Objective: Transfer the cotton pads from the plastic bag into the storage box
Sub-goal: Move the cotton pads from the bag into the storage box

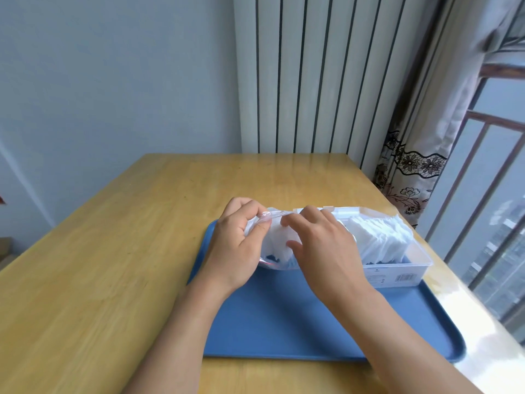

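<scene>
The near half of the blue tray [312,322] lies bare, open to a hand from the front. At its far edge the clear storage box [397,268] on the right and the plastic bag [277,237] on the left sit touching, blocking that strip. The wooden table [113,251] lies open left of the tray and behind it.

Clear plastic bag [277,251], red zip strip along its mouth, stands at tray's far left, white cotton pads [279,237] bunched inside. Just right of it: clear rectangular storage box [397,273], open, with a row of white pads [380,240] upright on edge inside.
</scene>
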A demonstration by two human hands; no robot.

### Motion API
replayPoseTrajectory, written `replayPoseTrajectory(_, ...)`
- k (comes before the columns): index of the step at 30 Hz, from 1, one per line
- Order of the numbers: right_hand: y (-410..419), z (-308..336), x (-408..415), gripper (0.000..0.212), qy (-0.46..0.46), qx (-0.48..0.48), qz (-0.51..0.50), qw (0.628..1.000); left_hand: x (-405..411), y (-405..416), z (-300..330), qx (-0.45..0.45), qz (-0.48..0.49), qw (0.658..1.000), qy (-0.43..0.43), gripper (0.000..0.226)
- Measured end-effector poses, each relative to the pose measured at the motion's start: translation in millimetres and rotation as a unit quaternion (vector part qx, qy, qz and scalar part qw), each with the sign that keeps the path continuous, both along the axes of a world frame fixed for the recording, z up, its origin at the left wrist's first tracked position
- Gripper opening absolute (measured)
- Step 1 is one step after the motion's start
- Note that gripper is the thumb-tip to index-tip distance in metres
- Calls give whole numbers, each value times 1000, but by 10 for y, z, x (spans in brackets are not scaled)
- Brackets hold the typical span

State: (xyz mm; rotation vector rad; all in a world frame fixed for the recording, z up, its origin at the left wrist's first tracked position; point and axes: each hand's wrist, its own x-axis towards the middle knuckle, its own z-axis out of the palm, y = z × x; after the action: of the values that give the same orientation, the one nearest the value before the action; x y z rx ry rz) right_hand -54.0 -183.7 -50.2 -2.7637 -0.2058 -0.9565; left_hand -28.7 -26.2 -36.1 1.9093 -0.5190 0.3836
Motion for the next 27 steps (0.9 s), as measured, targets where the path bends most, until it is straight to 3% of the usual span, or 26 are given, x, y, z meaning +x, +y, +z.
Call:
replayPoseTrajectory(5,3,44,6,39,-6,15,7,1000,-21,-49,-6,-6,0,1000,-22,21)
replayPoseTrajectory(11,-20,-11,45,48,43,-40,-18,998,-28,-86,-32,4,-2,999,-51,21)
replayPoseTrajectory(22,8,34,-14,32,95,-67,13,993,0,-33,-42,9,-8,999,-37,8)
replayPoseTrajectory(25,17,70,-64,37,120,-11,31,992,67,63,-107,92,-3,996,-20,35)
replayPoseTrajectory(27,10,80,-90,43,130,42,49,989,124,94,-167,149,28,988,-23,41)
